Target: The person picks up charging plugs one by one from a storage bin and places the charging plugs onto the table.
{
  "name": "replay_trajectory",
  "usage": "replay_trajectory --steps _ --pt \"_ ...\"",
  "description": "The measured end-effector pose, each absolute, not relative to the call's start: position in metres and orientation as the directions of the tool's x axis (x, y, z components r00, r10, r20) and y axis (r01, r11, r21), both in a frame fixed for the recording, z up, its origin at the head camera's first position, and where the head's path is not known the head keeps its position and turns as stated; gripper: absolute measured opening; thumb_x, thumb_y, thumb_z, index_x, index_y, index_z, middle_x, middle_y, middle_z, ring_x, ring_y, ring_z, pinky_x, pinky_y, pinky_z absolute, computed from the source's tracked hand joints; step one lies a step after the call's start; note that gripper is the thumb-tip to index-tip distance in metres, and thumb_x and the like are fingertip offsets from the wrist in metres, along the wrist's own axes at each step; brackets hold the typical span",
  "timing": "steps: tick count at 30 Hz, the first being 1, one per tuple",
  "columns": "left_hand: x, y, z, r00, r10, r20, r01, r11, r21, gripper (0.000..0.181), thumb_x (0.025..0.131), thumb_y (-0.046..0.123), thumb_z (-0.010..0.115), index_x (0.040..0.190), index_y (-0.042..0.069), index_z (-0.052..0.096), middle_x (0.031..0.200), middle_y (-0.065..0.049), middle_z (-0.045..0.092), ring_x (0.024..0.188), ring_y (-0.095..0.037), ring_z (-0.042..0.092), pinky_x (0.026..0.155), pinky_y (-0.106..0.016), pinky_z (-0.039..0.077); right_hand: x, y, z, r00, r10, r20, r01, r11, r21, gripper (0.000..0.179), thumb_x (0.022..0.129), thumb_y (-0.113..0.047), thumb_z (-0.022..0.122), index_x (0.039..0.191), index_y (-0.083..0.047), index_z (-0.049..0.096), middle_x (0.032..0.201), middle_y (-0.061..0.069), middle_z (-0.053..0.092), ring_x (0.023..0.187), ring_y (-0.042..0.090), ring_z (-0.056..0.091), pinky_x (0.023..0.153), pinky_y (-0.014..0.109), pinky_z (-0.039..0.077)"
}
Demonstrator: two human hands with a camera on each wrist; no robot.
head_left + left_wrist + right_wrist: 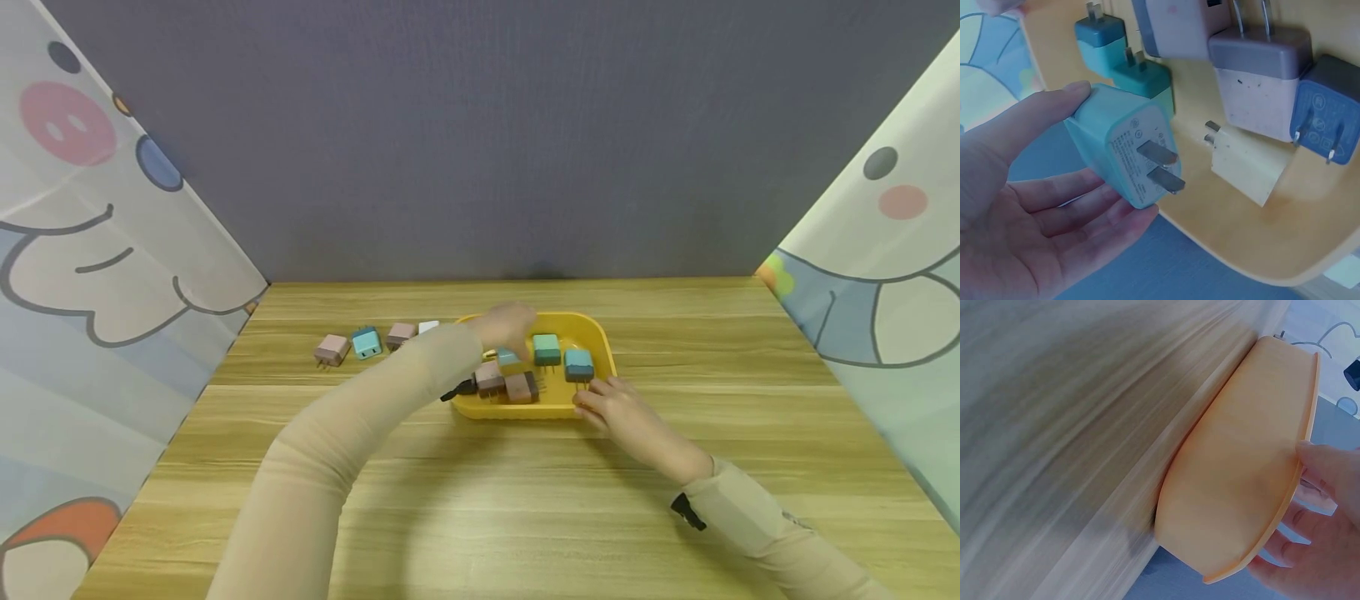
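My left hand (510, 325) is over the left part of a yellow tray (558, 410). In the left wrist view it pinches a light-blue charger plug (1094, 119) between thumb and fingers, the two metal prongs pointing away from the palm. Inside the tray lie a green charger (547, 343), a blue one (578, 360), a pink one (489, 372), a cream one (1250, 162) and a dark blue one (1327, 112). At the tray's front right corner, my right hand (626, 417) grips the rim, thumb against the outer side in the right wrist view.
On the wooden table (480, 517), left of the tray, a pink charger (332, 350), a blue charger (367, 342), another pink one (401, 335) and a white one (428, 327) form a row. A grey wall (480, 150) stands behind, with cartoon-print curtains (862, 275) at both sides.
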State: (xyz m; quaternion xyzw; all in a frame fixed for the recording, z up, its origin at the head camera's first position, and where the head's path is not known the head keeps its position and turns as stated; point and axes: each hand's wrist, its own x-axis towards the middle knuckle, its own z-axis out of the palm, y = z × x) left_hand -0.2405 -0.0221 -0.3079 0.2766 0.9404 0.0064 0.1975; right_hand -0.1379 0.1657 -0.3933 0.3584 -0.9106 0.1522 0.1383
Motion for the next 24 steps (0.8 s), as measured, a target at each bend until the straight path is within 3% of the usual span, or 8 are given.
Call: replay_trajectory --steps 7,14,20,24 --pt "-0.238 -0.033 -0.302 -0.777 0.515 -0.362 0.502 0.854 0.137 0.052 0.075 0.02 0.07 0.12 0.005 0.049 0.121 -0.006 0.05 0.105 -0.02 0.049 0.087 -0.03 0.042 -0.138 0.165 -0.394 -0.706 -0.609 0.363 -0.694 0.698 -0.178 0.01 0.079 -0.011 0.064 0.088 -0.006 0.064 0.077 0.001 0.053 0.07 0.015 0.047 0.075 0.044 0.044" --pt "-0.235 -0.041 -0.297 -0.788 0.486 -0.379 0.453 0.874 0.177 0.04 0.074 0.015 0.07 0.109 0.004 0.053 0.104 -0.004 0.053 0.091 -0.018 0.051 0.078 -0.029 0.045 -0.138 0.166 -0.394 -0.708 -0.606 0.361 -0.691 0.699 -0.182 0.011 0.08 -0.012 0.064 0.088 -0.005 0.064 0.077 0.001 0.054 0.069 0.015 0.045 0.073 0.042 0.044" --pt "-0.233 -0.049 -0.29 -0.797 0.472 -0.378 0.437 0.882 0.178 0.046 0.075 0.019 0.07 0.114 0.003 0.05 0.111 -0.007 0.053 0.098 -0.02 0.051 0.082 -0.031 0.044 -0.138 0.165 -0.394 -0.708 -0.609 0.357 -0.693 0.698 -0.182 0.011 0.08 -0.012 0.063 0.089 -0.005 0.064 0.079 0.001 0.055 0.071 0.015 0.048 0.076 0.044 0.044" --pt "-0.233 -0.055 -0.287 -0.806 0.472 -0.358 0.435 0.882 0.182 0.04 0.075 0.021 0.071 0.105 0.003 0.053 0.101 -0.007 0.054 0.087 -0.018 0.051 0.076 -0.03 0.045 -0.138 0.165 -0.394 -0.707 -0.609 0.358 -0.693 0.699 -0.179 0.011 0.08 -0.012 0.064 0.088 -0.005 0.064 0.078 0.001 0.055 0.071 0.015 0.048 0.075 0.043 0.044"
